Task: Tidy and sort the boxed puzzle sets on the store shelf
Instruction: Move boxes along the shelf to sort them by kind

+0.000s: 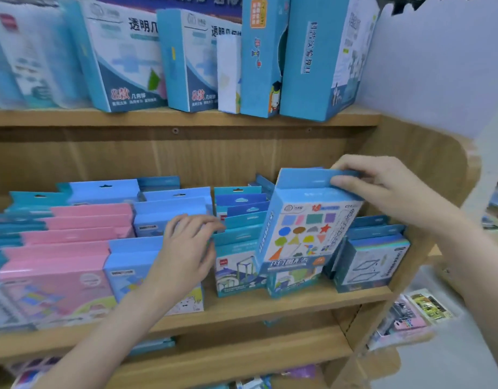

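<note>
My right hand [382, 189] grips the top flap of a blue box printed with coloured shapes [304, 231], which leans tilted over the row of blue boxes [242, 220] on the middle shelf [270, 301]. My left hand [186, 245] lies with curled fingers on the tops of the blue boxes [169, 211] left of that row, fingertips at the edge of a box. Rows of pink boxes [74, 237] fill the shelf's left part. More blue boxes [374, 256] stand at the right end.
Tall blue boxes [312, 57] stand on the upper shelf [186, 116]. The wooden side panel [427, 169] closes the shelf on the right. Lower shelves hold more packets [410, 313]. A pale wall [438, 66] rises at the upper right.
</note>
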A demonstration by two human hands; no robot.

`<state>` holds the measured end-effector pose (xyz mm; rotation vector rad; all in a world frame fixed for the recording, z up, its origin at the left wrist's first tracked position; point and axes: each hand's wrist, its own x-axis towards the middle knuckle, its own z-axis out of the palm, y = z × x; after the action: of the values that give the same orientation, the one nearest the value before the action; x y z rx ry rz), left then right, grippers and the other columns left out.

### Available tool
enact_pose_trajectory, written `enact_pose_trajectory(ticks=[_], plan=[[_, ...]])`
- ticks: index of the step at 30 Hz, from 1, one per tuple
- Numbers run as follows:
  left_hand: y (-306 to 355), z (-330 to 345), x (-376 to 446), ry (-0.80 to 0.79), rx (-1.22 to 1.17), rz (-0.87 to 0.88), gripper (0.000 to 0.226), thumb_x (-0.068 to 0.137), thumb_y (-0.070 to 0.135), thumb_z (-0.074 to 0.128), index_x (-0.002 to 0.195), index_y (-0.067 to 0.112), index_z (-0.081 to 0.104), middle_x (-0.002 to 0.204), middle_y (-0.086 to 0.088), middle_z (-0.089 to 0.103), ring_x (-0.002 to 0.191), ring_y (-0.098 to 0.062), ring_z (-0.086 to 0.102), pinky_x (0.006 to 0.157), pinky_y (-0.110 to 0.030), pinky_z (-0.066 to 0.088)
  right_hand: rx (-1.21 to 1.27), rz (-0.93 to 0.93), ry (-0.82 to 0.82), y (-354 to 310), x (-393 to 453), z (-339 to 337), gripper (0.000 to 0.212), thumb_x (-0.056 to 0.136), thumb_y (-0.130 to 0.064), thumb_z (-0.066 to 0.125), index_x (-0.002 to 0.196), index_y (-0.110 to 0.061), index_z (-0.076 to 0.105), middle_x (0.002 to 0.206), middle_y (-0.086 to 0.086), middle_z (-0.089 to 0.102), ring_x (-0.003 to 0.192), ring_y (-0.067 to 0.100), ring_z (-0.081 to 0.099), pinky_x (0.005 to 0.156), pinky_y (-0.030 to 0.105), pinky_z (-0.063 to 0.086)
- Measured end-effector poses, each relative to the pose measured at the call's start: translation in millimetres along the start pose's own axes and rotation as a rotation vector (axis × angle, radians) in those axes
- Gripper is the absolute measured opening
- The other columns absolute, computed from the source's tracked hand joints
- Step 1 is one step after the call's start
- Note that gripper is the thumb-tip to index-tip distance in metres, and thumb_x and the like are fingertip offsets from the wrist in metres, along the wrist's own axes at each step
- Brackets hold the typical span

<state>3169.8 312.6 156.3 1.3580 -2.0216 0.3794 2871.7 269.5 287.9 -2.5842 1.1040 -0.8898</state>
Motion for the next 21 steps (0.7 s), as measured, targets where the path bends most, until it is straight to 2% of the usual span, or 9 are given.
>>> enact_pose_trajectory(ticks=[2,3,5,6,10,13,17,18,21], plan=[[-11.3,-7.8,-15.1,0.004,0.038,-0.050,0.032,0.079,0.020,0.039,0.108,0.020,0.052,0.109,-0.003,0.059,0.102,-0.020,0.047,0.089,-0.035,0.029,0.025,-0.041,-0.100,-6.7,9.4,17.0,0.012,0.090,-0.020,0.056,0.079,-0.022,0.058,0.078,-0.023,0.060,0.068,0.004,0.053,0.057,0.016,0.039],[-18.1,-13.2,-24.6,0.007,0.053,-0.079,0.034,0.078,0.020,0.040,0.110,0.019,0.052,0.112,-0.005,0.057,0.104,-0.022,0.046,0.088,-0.036,0.030,0.034,-0.055,-0.140,-9.9,15.1,26.6,0.012,0.090,-0.022,0.055,0.079,-0.023,0.059,0.077,-0.022,0.060,0.067,0.009,0.053,0.056,0.020,0.039],[-30.8,-26.5,-46.7,0.031,0.066,-0.142,0.035,0.080,0.017,0.040,0.113,0.017,0.051,0.118,-0.007,0.054,0.107,-0.025,0.046,0.089,-0.038,0.033,0.045,-0.075,-0.220,-20.5,27.2,45.7,0.014,0.088,-0.033,0.050,0.081,-0.027,0.060,0.077,-0.017,0.063,0.065,0.018,0.054,0.057,0.029,0.040],[-36.8,-34.6,-58.5,0.049,0.072,-0.175,0.036,0.080,0.017,0.039,0.115,0.016,0.049,0.120,-0.008,0.053,0.107,-0.026,0.045,0.089,-0.039,0.034,0.047,-0.106,-0.253,-26.9,33.9,55.1,0.017,0.087,-0.037,0.048,0.081,-0.028,0.060,0.077,-0.014,0.064,0.063,0.018,0.054,0.056,0.029,0.039],[-63.5,-64.5,-104.3,0.102,0.154,-0.298,0.041,0.081,0.017,0.040,0.121,0.012,0.046,0.125,-0.010,0.051,0.110,-0.028,0.048,0.090,-0.043,0.036,0.111,-0.211,-0.383,-57.2,62.2,89.1,0.016,0.091,-0.025,0.052,0.077,-0.023,0.060,0.073,-0.012,0.060,0.055,0.003,0.049,0.051,0.013,0.033],[-86.9,-83.5,-134.4,0.119,0.206,-0.395,0.047,0.079,0.018,0.040,0.126,0.010,0.043,0.130,-0.010,0.047,0.117,-0.028,0.045,0.095,-0.044,0.035,0.126,-0.269,-0.436,-87.2,82.6,113.2,0.023,0.092,-0.030,0.052,0.073,-0.018,0.058,0.067,-0.010,0.054,0.055,0.000,0.044,0.054,0.011,0.032],[-126.3,-111.1,-166.0,0.121,0.272,-0.485,0.049,0.079,0.018,0.037,0.126,0.006,0.043,0.134,-0.012,0.045,0.123,-0.027,0.040,0.100,-0.048,0.031,0.151,-0.310,-0.493,-133.9,103.9,154.4,0.023,0.091,-0.031,0.052,0.068,-0.032,0.054,0.063,-0.016,0.054,0.053,0.001,0.045,0.053,0.011,0.033],[-138.5,-119.0,-173.0,0.117,0.289,-0.515,0.049,0.080,0.018,0.035,0.126,0.006,0.043,0.134,-0.012,0.045,0.124,-0.026,0.038,0.100,-0.050,0.030,0.157,-0.321,-0.505,-147.5,107.9,166.2,0.023,0.091,-0.030,0.052,0.068,-0.031,0.054,0.061,-0.013,0.053,0.052,0.001,0.046,0.051,0.011,0.033],[-176.6,-144.6,-196.2,0.128,0.291,-0.609,0.048,0.081,0.012,0.038,0.128,0.004,0.042,0.138,-0.014,0.042,0.127,-0.027,0.033,0.102,-0.053,0.027,0.166,-0.334,-0.537,-190.3,121.1,208.4,0.022,0.093,-0.018,0.051,0.073,-0.013,0.055,0.059,-0.008,0.046,0.054,-0.001,0.049,0.049,0.010,0.035]])
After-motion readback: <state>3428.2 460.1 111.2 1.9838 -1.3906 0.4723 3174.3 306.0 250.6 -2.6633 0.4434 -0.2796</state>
